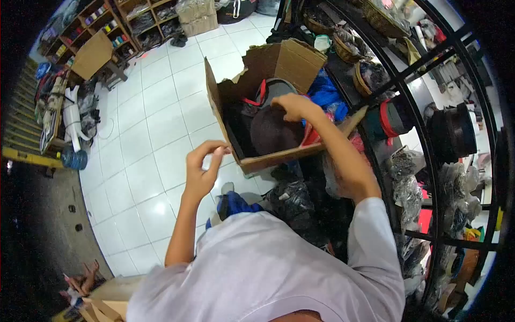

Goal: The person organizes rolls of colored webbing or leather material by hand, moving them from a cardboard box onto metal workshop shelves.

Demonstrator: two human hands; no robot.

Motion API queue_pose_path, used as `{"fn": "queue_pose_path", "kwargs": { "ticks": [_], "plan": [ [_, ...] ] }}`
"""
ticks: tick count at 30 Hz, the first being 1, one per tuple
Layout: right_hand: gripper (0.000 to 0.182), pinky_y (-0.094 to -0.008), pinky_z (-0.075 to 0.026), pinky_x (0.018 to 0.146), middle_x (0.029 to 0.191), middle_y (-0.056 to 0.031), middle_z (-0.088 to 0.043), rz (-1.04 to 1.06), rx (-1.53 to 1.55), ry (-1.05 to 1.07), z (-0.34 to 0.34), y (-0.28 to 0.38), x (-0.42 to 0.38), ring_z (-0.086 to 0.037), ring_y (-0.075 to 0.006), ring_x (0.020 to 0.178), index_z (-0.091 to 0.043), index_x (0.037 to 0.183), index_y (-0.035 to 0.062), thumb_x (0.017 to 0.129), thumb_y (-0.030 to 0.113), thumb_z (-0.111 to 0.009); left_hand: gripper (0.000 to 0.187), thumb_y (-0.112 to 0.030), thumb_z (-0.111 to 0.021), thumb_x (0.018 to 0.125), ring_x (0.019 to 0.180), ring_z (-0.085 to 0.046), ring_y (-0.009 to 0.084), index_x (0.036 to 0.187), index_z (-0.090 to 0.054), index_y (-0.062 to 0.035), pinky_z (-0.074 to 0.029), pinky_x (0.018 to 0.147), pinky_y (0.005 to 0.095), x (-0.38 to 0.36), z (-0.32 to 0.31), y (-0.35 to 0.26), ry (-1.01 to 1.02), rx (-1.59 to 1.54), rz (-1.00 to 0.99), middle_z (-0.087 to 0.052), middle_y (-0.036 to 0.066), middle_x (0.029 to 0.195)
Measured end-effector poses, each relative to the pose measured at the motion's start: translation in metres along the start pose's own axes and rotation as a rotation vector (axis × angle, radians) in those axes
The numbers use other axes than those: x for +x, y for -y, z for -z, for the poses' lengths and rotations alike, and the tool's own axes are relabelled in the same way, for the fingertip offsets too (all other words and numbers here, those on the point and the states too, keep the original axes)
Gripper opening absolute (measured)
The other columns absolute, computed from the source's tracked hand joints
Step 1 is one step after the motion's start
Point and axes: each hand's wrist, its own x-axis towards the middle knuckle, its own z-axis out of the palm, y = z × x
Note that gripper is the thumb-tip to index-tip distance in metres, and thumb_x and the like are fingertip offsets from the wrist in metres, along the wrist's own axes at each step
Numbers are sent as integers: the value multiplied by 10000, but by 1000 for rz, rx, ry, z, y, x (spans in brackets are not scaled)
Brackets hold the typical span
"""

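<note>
An open cardboard box [300,67] with torn flaps stands in front of me. Inside it lie a dark round piece [273,134], a grey round item behind it, and red strips [313,133]. My right hand [292,106] reaches over the box above the dark piece, fingers curled downward; whether it grips anything is hidden. Beside the box's near left corner is my left hand [206,161], its thumb and forefinger close together at the cardboard edge. What sits between those fingertips is too small to tell.
Black metal shelving [402,80] with baskets and plastic-wrapped goods runs along the right. Black plastic bags [292,198] lie below the box. White floor tiles [155,166] extend left, towards a blue water bottle [73,159] and a stool [114,72]. Boxes [197,19] stand behind.
</note>
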Motion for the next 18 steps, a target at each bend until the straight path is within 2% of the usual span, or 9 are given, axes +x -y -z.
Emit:
{"fn": "queue_pose_path", "kwargs": {
  "ticks": [1, 5, 8, 10, 12, 14, 15, 16, 18],
  "plan": [
    [515, -462, -515, 836, 990, -151, -683, -47, -128, 48, -14, -4, 18, -644, -366, 970, -587, 1198, 125, 698, 61, -692, 181, -111, -551, 925, 802, -657, 180, 1012, -626, 29, -498, 775, 294, -3, 16, 13, -48, -18, 76, -682, 115, 856],
    [567, -460, -509, 852, 1066, -153, -663, -132, -268, 178, -43, -25, 74, -633, -350, 1016, -552, 1242, 141, 700, 83, -710, 198, -144, -538, 955, 864, -625, 154, 1035, -600, 26, -491, 776, 276, -47, 87, 150, -101, -86, 439, -645, 87, 917],
    [653, -454, -510, 854, 1175, -149, -620, -164, -322, 555, -69, -42, 112, -605, -340, 1080, -569, 1229, 141, 625, 142, -815, 214, -188, -527, 954, 826, -599, 122, 1070, -572, -13, -482, 677, 243, -146, 126, 235, -255, -47, 868, -609, 47, 924],
    [692, -456, -499, 876, 1214, -140, -598, -126, -324, 534, -86, -59, 120, -579, -334, 1123, -576, 1227, 145, 590, 184, -844, 146, -161, -541, 918, 768, -623, 147, 1018, -588, -66, -488, 635, 268, -251, 141, 298, -341, 21, 1080, -628, 43, 833],
    [780, -459, -440, 970, 1355, -115, -489, -119, -409, 481, -65, -35, 116, -465, -319, 1263, -595, 1222, 159, 515, 300, -894, 191, -183, -623, 841, 830, -666, 271, 993, -623, -67, -524, 750, 358, -349, 148, 321, 127, 511, 1109, -681, 149, 864],
    [788, -461, -420, 991, 1385, -105, -453, -145, -409, 587, -61, -37, 127, -430, -311, 1290, -593, 1227, 165, 515, 309, -895, 202, -186, -646, 836, 805, -669, 244, 990, -641, -55, -533, 736, 347, -443, 143, 345, 487, 601, 663, -685, 127, 870],
    [795, -463, -401, 1011, 1415, -95, -418, -166, -413, 672, -60, -38, 129, -395, -304, 1317, -590, 1233, 171, 514, 319, -896, 200, -183, -644, 837, 802, -667, 239, 990, -640, -54, -534, 732, 345, -462, 140, 338, 557, 521, 900, -684, 127, 869],
    [784, -454, -435, 964, 1300, -119, -525, -91, -343, 598, -54, -39, 124, -490, -317, 1229, -598, 1198, 136, 499, 323, -903, 199, -181, -642, 839, 799, -666, 233, 991, -640, -53, -534, 728, 342, -465, 133, 332, 573, 465, 1035, -683, 126, 869],
    [794, -453, -445, 946, 1232, -133, -566, -158, -232, 690, -61, -48, 124, -527, -328, 1180, -584, 1197, 118, 499, 318, -905, 196, -176, -639, 842, 793, -663, 223, 993, -639, -50, -535, 720, 337, -457, 129, 328, 575, 391, 1117, -680, 124, 868]
  ]
}}
